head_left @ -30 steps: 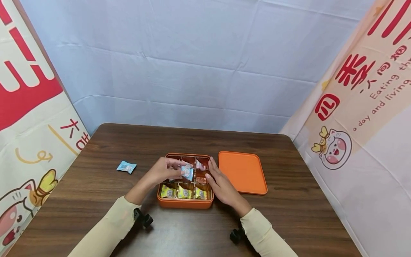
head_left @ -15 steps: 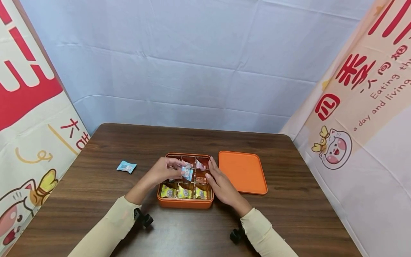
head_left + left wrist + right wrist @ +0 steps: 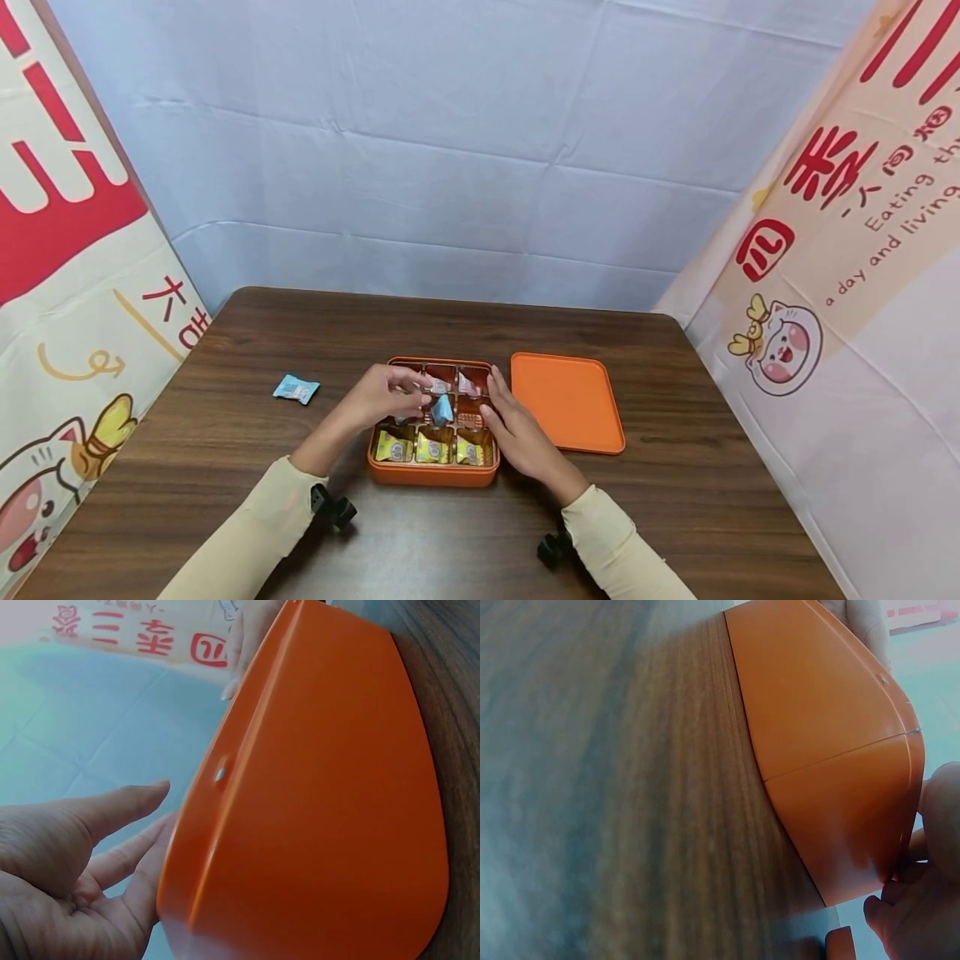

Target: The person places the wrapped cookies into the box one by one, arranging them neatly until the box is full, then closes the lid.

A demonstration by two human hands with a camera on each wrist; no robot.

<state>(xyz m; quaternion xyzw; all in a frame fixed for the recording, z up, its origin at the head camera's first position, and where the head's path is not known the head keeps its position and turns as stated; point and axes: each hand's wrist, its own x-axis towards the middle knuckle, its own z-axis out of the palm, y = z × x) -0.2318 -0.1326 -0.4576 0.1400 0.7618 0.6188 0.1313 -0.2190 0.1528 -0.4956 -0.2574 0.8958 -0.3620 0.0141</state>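
— Candy, blue-wrapped: where does the loose candy (image 3: pixel 296 389) lie?
— On the surface (image 3: pixel 225 450), well to the left of the orange box (image 3: pixel 432 477).
— And the left hand (image 3: pixel 380 398)?
— Over the box's middle row, pinching another blue candy (image 3: pixel 442 409) at its fingertips.
— The right hand (image 3: pixel 513 431)?
— Fingers straight, resting flat against the box's right wall, grasping nothing.
— Beyond it?
— The orange lid (image 3: pixel 566 402) lies flat just to the right of the box.

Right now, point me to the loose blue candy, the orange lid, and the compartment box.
loose blue candy (image 3: pixel 296 389), head view, wrapper's middle.
orange lid (image 3: pixel 566 402), head view, flat top centre.
compartment box (image 3: pixel 432 477), head view, near outer wall.
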